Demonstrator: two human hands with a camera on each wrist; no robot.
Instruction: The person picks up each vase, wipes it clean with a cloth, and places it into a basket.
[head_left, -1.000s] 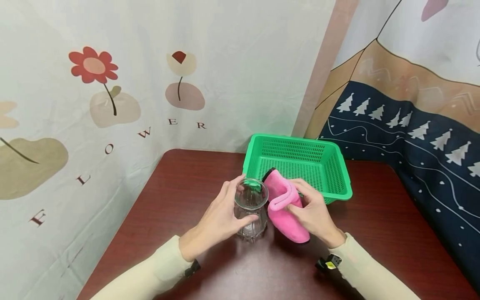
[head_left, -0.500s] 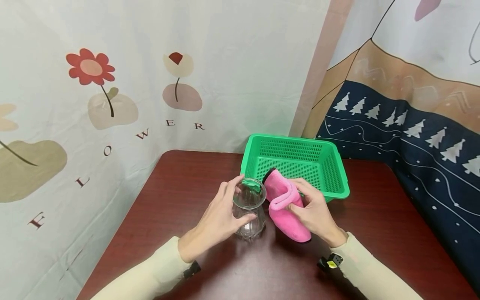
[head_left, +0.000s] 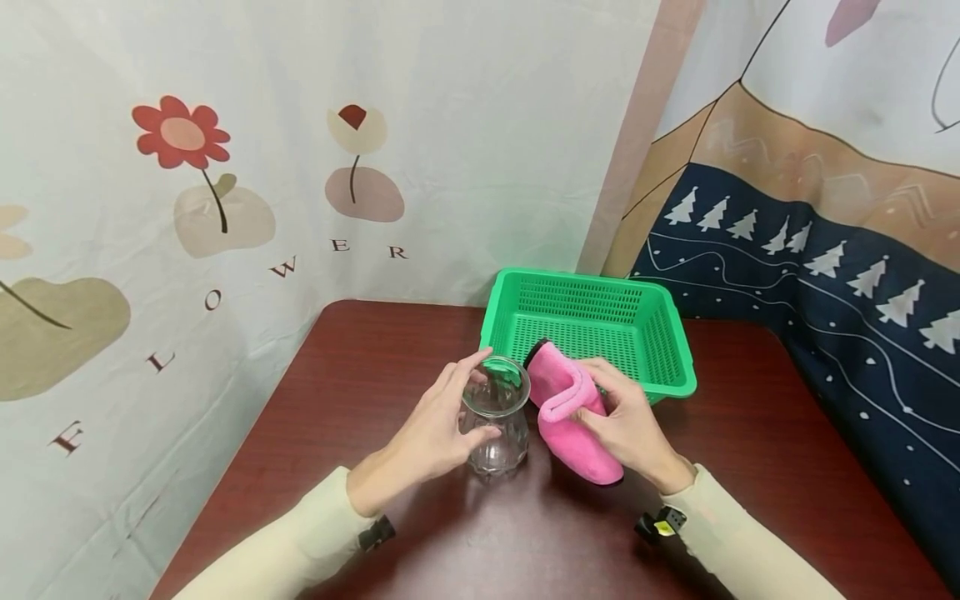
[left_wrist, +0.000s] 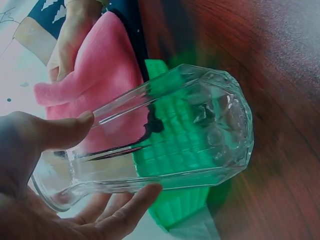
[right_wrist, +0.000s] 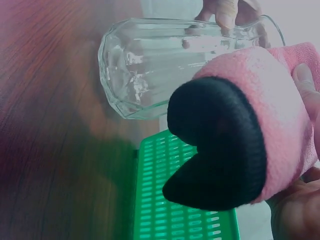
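Observation:
A clear faceted glass vase (head_left: 501,442) with a flared rim stands upright on the table. My left hand (head_left: 423,442) is spread beside its neck, thumb in front and fingers behind; firm contact is not clear. In the left wrist view the vase (left_wrist: 200,150) lies between thumb and fingers. To its right, my right hand (head_left: 630,421) pinches a folded pink cloth (head_left: 577,446) with dark edging, thumb in the fold. The right wrist view shows the cloth's dark end (right_wrist: 220,145) near the vase (right_wrist: 150,65). Some right-hand fingers are hidden by the cloth.
Behind both hands, a green perforated plastic basket (head_left: 667,342) sits at the back of the brown table (head_left: 360,375). Printed curtains (head_left: 465,167) hang along the table's left, back and right sides.
My left hand has drawn slightly left relative to the vase, its thumb sliding back off the vase's front. The cloth and my right hand stay nearly still; the view has shifted a little.

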